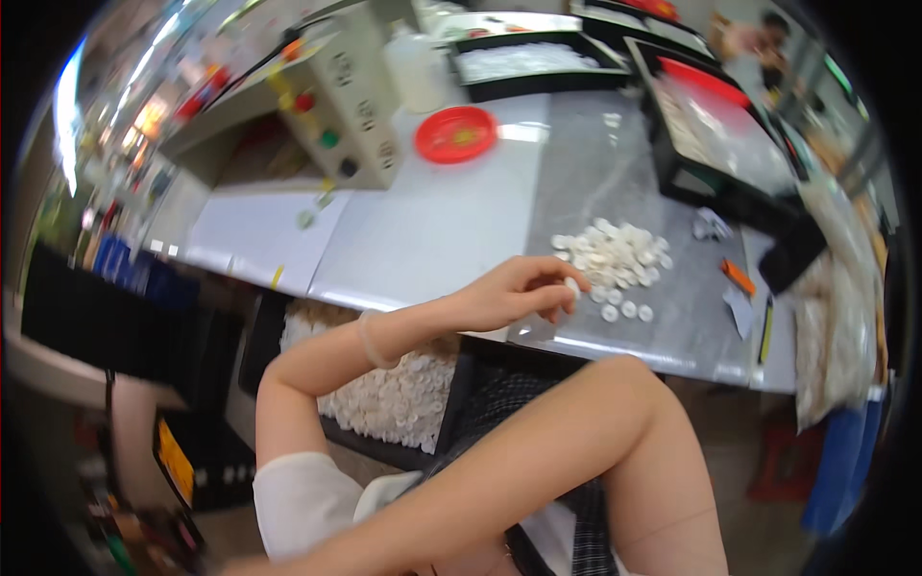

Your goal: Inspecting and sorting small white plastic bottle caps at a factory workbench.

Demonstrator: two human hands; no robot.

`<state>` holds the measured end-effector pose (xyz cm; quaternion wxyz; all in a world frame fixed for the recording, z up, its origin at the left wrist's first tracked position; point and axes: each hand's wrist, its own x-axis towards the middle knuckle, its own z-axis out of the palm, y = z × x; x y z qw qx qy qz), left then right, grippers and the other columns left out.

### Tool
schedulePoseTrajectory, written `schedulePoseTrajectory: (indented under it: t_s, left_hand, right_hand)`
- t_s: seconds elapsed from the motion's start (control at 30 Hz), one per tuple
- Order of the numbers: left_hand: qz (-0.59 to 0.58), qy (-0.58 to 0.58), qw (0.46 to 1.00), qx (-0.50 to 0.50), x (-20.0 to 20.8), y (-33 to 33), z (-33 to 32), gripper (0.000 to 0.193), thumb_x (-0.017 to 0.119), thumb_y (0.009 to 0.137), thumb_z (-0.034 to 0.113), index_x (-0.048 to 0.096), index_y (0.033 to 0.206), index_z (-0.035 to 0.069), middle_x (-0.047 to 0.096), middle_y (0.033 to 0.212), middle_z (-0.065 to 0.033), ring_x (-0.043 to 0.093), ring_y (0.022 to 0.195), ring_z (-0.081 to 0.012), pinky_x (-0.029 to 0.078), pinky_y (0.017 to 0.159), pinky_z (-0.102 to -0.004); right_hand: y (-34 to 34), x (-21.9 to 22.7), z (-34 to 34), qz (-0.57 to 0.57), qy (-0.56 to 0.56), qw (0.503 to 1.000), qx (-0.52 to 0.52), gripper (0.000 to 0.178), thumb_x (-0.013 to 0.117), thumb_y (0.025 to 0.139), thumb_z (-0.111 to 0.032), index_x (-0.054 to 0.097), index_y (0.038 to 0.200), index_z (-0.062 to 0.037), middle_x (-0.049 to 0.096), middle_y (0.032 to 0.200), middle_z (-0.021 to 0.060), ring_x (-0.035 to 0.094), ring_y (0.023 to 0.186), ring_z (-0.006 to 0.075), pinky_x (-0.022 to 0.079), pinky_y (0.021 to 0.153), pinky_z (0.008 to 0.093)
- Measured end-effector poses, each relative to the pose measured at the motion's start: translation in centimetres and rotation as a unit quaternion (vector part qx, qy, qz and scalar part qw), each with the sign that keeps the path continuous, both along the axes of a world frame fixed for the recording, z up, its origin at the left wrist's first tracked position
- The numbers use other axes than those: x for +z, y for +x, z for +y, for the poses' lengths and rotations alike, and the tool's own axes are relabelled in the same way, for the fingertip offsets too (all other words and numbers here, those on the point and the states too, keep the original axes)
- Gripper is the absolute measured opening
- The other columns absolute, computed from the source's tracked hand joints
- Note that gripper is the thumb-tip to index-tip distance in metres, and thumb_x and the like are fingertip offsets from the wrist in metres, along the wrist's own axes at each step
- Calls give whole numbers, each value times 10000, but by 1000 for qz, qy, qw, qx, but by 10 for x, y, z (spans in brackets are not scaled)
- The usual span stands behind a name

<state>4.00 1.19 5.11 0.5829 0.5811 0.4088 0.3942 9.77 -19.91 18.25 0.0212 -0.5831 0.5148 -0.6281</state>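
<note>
My left hand (pixel 523 290) is over the front edge of the table, its thumb and fingers pinched on a small white button (pixel 572 286). Just beyond the fingertips lies a loose pile of white buttons (pixel 619 252), with several single ones spread along its near side. My right forearm (pixel 509 461) crosses low in front of me toward the left. Only a blurred bit of my right hand (pixel 242 568) shows at the lower edge, its fingers out of sight. Under the table edge, below my left forearm, a dark bin (pixel 447 408) holds a mass of similar white pieces.
A red dish (pixel 455 134) sits mid-table beside a beige box (pixel 370 115) and a translucent bottle (pixel 415 72). Black trays (pixel 538 88) line the back. To the right are a black crate (pixel 672 178), crumpled plastic (pixel 711 225), an orange lighter-like object (pixel 739 277) and a yellow pen-like stick (pixel 765 331).
</note>
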Motion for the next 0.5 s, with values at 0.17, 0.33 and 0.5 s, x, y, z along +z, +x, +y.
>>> schedulePoseTrajectory:
  t_s: [0.17, 0.33, 0.5]
  left_hand:
    - [3, 27, 1000, -9, 17, 18, 24, 304, 550, 1000, 210, 585, 1235, 20, 644, 955, -46, 603, 842, -89, 496, 806, -246]
    - [2, 83, 996, 13, 15, 18, 54, 320, 531, 1009, 222, 583, 1248, 15, 634, 951, -45, 595, 831, -85, 499, 807, -255]
    - [-23, 101, 986, 129, -11, -20, 87, 336, 514, 1017, 269, 599, 1233, 26, 619, 939, -29, 594, 819, -89, 493, 780, -248]
  right_hand:
    - [28, -16, 40, -110, -106, 988, 16, 190, 620, 827, -89, 580, 962, 38, 633, 760, 137, 606, 711, 227, 461, 632, 338]
    - [54, -51, 147, -251, -59, 954, -157, 227, 605, 888, -108, 574, 1099, -29, 664, 740, 61, 638, 676, 140, 494, 635, 270]
    - [144, -127, 255, -280, -17, 704, -652, 214, 719, 859, -88, 640, 1047, -23, 695, 829, 40, 668, 778, 113, 513, 725, 263]
